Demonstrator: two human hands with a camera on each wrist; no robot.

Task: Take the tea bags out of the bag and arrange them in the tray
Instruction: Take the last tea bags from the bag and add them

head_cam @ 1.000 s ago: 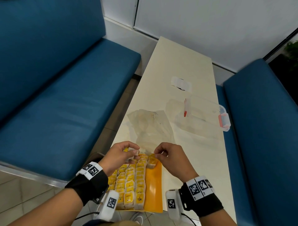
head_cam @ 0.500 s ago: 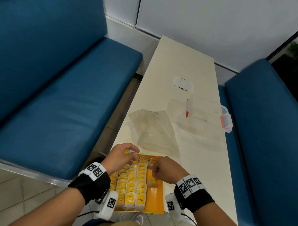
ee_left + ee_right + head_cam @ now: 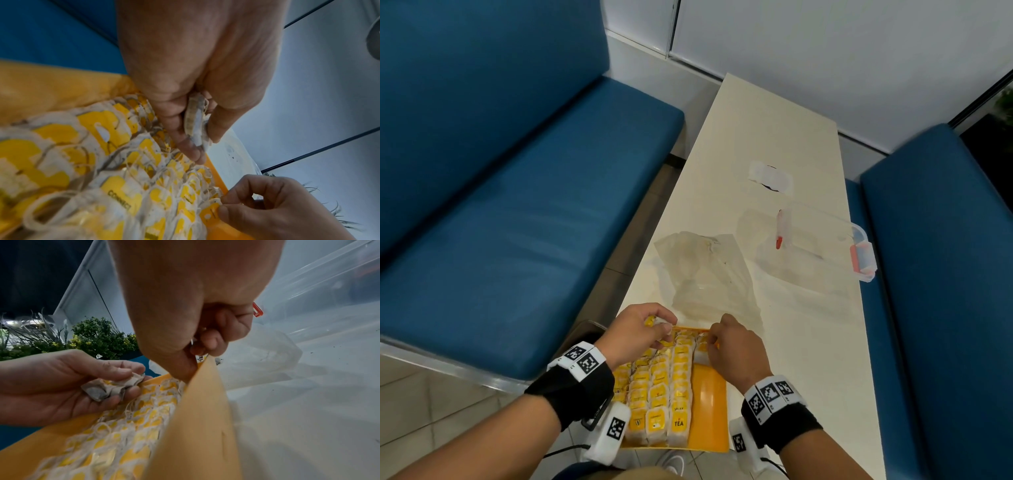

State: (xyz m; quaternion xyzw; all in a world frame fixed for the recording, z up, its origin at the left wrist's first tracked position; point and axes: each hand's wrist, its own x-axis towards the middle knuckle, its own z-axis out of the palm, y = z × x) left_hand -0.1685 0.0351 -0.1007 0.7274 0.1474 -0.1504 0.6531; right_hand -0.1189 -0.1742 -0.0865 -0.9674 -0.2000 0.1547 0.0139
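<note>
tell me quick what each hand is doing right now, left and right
Left hand: holds tea bags in curled fingers.
Right hand: pinches a tea bag at the tray's far end.

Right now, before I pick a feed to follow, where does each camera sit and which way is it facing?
Head: worn high, looking forward and down the table; shows both forearms, left hand and right hand over the yellow tray.
Left wrist: looks along the left hand at the tea bag it pinches; the right hand appears at lower right.
Right wrist: looks along the right hand at the tray's far right corner; the left hand shows at left.
Shared: both wrist views show the rows of tea bags and the other hand.
</note>
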